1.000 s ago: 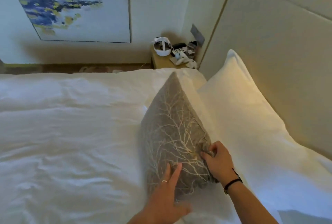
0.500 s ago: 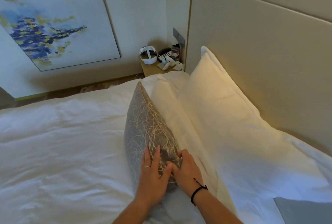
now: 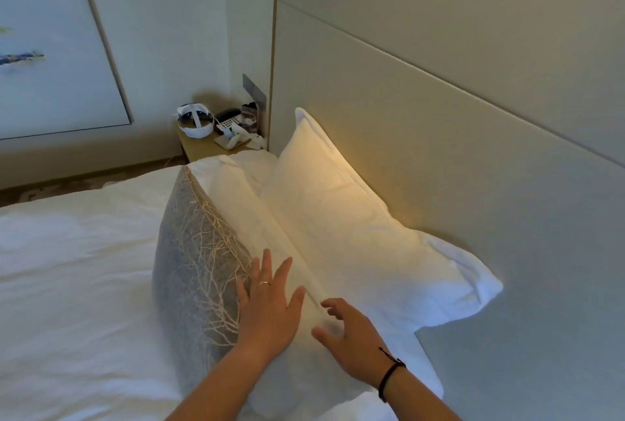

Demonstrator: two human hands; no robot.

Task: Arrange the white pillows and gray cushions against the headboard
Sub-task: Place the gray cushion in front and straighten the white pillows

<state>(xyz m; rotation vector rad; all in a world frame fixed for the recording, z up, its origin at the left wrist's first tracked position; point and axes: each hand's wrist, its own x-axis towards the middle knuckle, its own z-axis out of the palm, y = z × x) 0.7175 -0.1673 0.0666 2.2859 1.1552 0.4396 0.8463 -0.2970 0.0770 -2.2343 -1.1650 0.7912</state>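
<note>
A gray cushion (image 3: 189, 272) with a pale branch pattern stands on edge on the bed, leaning against a white pillow (image 3: 250, 217). Behind that, a second white pillow (image 3: 338, 217) leans on the beige headboard (image 3: 439, 150). My left hand (image 3: 270, 305) has straight, spread fingers over the seam between the cushion's upper edge and the front pillow. My right hand (image 3: 351, 336), with a black wrist band, hovers loosely curled over the front white pillow, holding nothing.
White duvet (image 3: 67, 285) covers the bed to the left. A wooden nightstand (image 3: 203, 150) at the far corner carries a white headset (image 3: 196, 119), a phone and small items. A framed painting (image 3: 50, 48) hangs on the left wall.
Both hands have come off the gray cushion's near corner and opened, moving right toward the white pillow. The view has swung further toward the headboard.
</note>
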